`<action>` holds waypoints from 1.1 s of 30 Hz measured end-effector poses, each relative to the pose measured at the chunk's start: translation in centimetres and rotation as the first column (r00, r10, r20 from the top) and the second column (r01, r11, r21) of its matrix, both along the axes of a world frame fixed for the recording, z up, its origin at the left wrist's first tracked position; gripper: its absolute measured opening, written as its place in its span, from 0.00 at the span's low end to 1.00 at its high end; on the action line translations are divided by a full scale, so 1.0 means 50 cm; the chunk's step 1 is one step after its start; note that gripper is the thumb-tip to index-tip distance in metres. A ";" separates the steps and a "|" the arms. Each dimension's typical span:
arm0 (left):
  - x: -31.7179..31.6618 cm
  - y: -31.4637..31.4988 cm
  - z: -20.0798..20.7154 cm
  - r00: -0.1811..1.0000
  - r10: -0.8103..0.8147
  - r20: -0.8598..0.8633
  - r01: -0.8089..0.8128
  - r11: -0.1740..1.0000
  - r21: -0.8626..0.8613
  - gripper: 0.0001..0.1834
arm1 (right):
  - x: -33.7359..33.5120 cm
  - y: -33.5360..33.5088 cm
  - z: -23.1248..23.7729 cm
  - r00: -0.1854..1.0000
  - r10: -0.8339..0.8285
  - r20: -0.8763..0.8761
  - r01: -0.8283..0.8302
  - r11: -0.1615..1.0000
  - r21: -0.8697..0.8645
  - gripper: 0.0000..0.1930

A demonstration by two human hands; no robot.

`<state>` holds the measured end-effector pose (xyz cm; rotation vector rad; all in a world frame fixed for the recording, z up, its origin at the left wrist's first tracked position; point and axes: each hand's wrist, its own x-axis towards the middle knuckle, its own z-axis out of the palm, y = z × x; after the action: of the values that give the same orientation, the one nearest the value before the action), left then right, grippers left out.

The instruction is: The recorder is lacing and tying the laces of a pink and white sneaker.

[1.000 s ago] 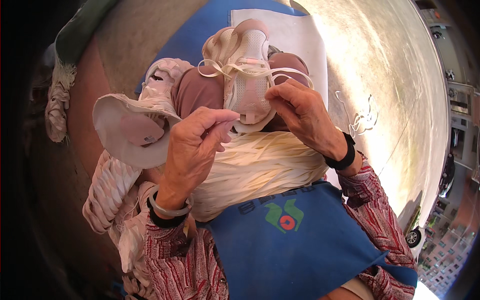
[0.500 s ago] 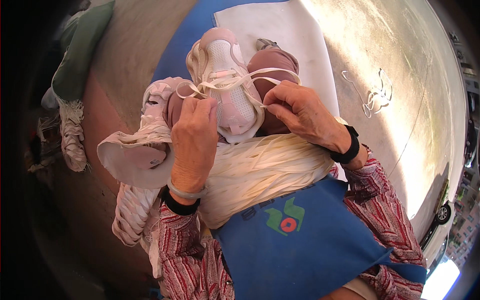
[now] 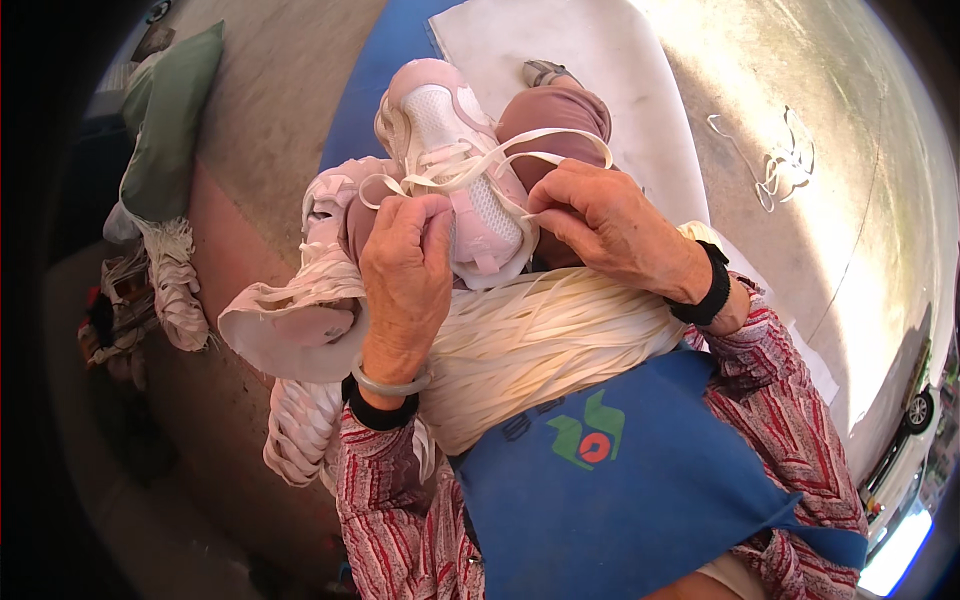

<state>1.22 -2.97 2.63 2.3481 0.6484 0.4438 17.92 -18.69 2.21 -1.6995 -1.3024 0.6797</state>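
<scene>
A pink and white sneaker upper (image 3: 437,125) lies across my knees, its toe pointing away from me. A cream shoelace (image 3: 510,150) loops loosely over it. At the upper's left side, my left hand (image 3: 407,265) is closed in a pinch on the lace. My right hand (image 3: 600,215) pinches the lace on the right, fingertips close to the upper's edge. The exact bits of lace between the fingertips are mostly hidden. A thick bundle of cream laces (image 3: 550,315) rests on my lap, right below both hands.
More pink and white uppers (image 3: 290,335) are piled by my left leg. A green bag (image 3: 165,130) with a braided white bundle (image 3: 180,285) lies farther left. Loose laces (image 3: 785,165) are on the floor at right. A white sheet (image 3: 580,45) and a blue one (image 3: 365,75) lie ahead.
The whole view has shifted a little, so everything appears slightly farther right. Both hands keep their pinch and nearly the same place against the upper.
</scene>
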 end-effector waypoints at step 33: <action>0.003 0.022 -0.001 0.998 0.019 0.066 -0.028 0.991 0.130 0.04 | -0.052 0.089 -0.002 0.897 -0.125 0.424 0.128 0.992 0.022 0.08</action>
<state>1.37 -1.89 2.60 2.4402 0.6341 0.5863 15.34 -14.22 2.09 -1.9919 -1.4640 0.2384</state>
